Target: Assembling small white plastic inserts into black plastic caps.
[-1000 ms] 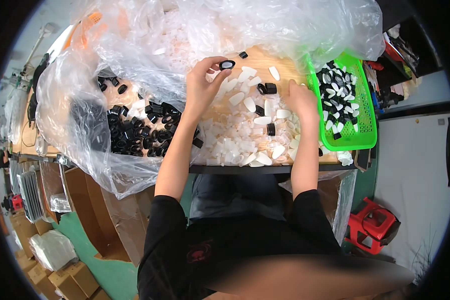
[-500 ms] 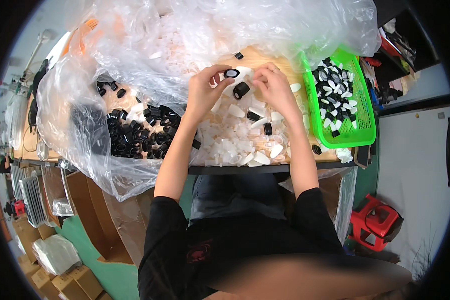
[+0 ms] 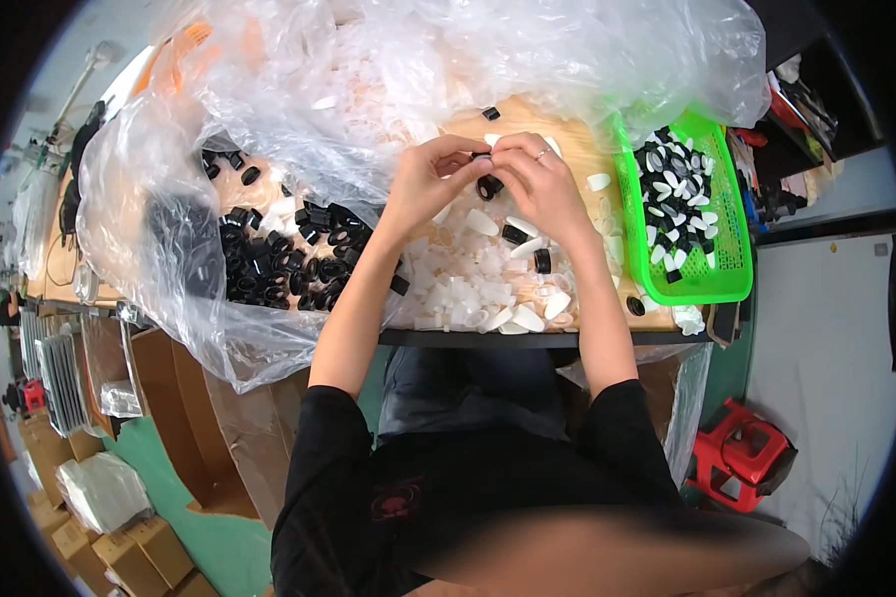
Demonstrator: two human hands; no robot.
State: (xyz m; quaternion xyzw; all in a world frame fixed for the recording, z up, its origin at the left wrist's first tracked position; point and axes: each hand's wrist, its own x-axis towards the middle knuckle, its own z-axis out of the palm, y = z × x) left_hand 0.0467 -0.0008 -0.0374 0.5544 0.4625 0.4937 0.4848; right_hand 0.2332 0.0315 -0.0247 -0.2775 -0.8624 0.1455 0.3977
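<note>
My left hand and my right hand meet over the table, fingertips closed together on a small black oval ring. Most of the ring is hidden by the fingers, and whether a white piece is in it I cannot tell. Just below the fingertips is another black ring-shaped part. Under and around my wrists lie loose white oval pieces, a few black parts and a heap of small translucent pieces.
Many black rings lie to the left inside a clear plastic bag. At the right stands a green basket of black and white pieces. More clear plastic sheeting covers the table's far side. A red stool is at the lower right.
My hands have come together, and the fingers of my right hand now close on the black oval ring that my left hand held up. The view has shifted slightly.
</note>
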